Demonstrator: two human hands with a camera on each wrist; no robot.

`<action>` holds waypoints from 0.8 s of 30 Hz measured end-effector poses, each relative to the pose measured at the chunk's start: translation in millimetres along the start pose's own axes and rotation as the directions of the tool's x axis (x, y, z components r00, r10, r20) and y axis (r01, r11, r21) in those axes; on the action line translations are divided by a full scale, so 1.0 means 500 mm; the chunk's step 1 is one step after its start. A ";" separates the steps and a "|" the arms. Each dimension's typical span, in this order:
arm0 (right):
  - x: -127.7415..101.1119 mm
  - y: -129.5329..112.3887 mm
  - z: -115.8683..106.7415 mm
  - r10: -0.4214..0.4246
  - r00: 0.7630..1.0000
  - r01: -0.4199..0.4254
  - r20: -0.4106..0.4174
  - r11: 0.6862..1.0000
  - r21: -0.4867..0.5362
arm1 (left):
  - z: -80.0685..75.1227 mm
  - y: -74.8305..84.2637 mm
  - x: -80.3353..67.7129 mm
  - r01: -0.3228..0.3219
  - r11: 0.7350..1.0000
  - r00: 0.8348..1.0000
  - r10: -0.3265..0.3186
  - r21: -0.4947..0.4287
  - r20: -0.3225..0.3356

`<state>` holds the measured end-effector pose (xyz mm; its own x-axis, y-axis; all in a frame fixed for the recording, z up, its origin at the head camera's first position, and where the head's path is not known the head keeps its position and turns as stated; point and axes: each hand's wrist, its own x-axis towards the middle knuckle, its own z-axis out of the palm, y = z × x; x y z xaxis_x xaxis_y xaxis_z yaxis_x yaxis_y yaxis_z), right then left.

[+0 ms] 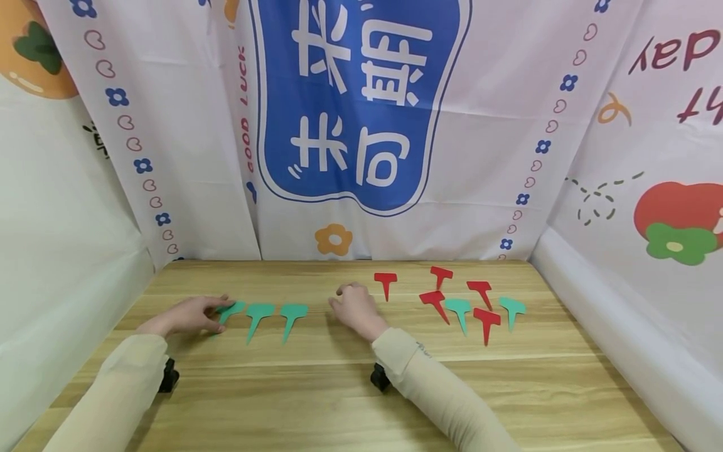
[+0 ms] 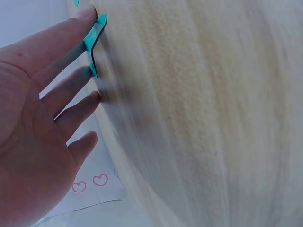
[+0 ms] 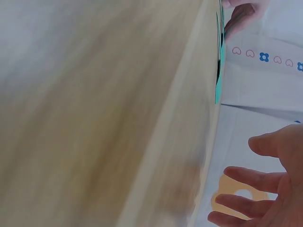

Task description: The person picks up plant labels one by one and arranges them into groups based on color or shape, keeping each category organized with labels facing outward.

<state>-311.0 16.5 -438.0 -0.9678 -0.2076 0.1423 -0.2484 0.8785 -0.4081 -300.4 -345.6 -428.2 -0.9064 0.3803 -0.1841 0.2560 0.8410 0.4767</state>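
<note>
Three green T-shaped tags lie in a row on the wooden table point(image 1: 339, 389). My left hand point(image 1: 210, 312) rests flat at the left end of the row, its straight fingers point(image 2: 71, 52) touching the leftmost green tag point(image 1: 231, 309) point(image 2: 94, 40). The other two green tags point(image 1: 258, 314) point(image 1: 292, 314) lie just to its right, and the row shows edge-on in the right wrist view point(image 3: 219, 66). My right hand point(image 1: 347, 301) point(image 3: 258, 182) hovers near the table's middle, fingers loosely bent, holding nothing. A red tag point(image 1: 386, 280) lies just right of it.
A loose cluster of red tags point(image 1: 435, 301) and green tags point(image 1: 459, 309) lies on the right half of the table. Printed cloth walls point(image 1: 361, 125) close in the back and both sides. Bare wood stretches along the front.
</note>
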 end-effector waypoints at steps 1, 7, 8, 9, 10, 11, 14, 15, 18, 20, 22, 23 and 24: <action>0.000 0.004 -0.001 0.002 1.000 -0.002 -0.003 1.000 -0.001 | 0.000 0.000 0.000 0.000 1.000 1.000 0.000 0.000 0.000; 0.002 0.030 -0.013 0.000 1.000 0.000 -0.029 1.000 -0.005 | 0.000 -0.003 0.002 0.002 1.000 1.000 -0.002 -0.010 0.002; 0.002 0.034 -0.015 -0.001 0.999 0.001 -0.033 1.000 -0.003 | 0.000 -0.003 0.003 0.002 1.000 1.000 -0.002 -0.012 0.003; 0.003 0.038 -0.017 -0.004 0.999 0.004 -0.037 1.000 -0.001 | -0.001 -0.003 0.003 0.003 1.000 1.000 -0.003 -0.013 0.004; 0.002 0.042 -0.020 -0.003 0.999 0.003 -0.039 1.000 0.004 | -0.001 -0.003 0.003 0.003 1.000 1.000 -0.003 -0.013 0.003; 0.002 0.045 -0.023 -0.005 0.999 0.005 -0.044 1.000 0.010 | -0.001 -0.003 0.003 0.001 1.000 1.000 -0.001 -0.012 0.004; 0.001 0.056 -0.031 0.001 0.999 0.001 -0.048 1.000 0.031 | -0.002 -0.002 0.003 -0.001 1.000 1.000 0.001 -0.011 0.005; 0.001 0.060 -0.033 0.004 0.999 -0.002 -0.047 1.000 0.031 | -0.002 -0.002 0.003 -0.001 1.000 1.000 0.001 -0.011 0.005; -0.001 0.071 -0.038 0.020 0.999 -0.018 -0.048 0.999 0.038 | -0.002 -0.003 0.004 -0.001 1.000 1.000 0.001 -0.013 0.005; -0.002 0.078 -0.041 0.028 0.998 -0.026 -0.049 0.999 0.038 | -0.001 -0.003 0.004 0.001 1.000 1.000 -0.001 -0.012 0.004; -0.003 0.085 -0.044 0.037 0.998 -0.035 -0.049 0.999 0.032 | -0.001 -0.003 0.003 0.003 1.000 1.000 -0.003 -0.010 0.004; -0.003 0.090 -0.045 0.042 0.998 -0.040 -0.048 0.999 0.028 | 0.000 -0.003 0.002 0.005 1.000 1.000 -0.005 -0.007 0.005; -0.003 0.094 -0.046 0.046 0.998 -0.045 -0.047 0.999 0.020 | 0.000 -0.003 0.002 0.005 1.000 1.000 -0.005 -0.005 0.005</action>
<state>-320.3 68.2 -436.7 -0.9752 -0.1466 0.1660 -0.2056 0.8779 -0.4324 -301.6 -346.4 -429.2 -0.9060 0.3777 -0.1912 0.2495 0.8412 0.4797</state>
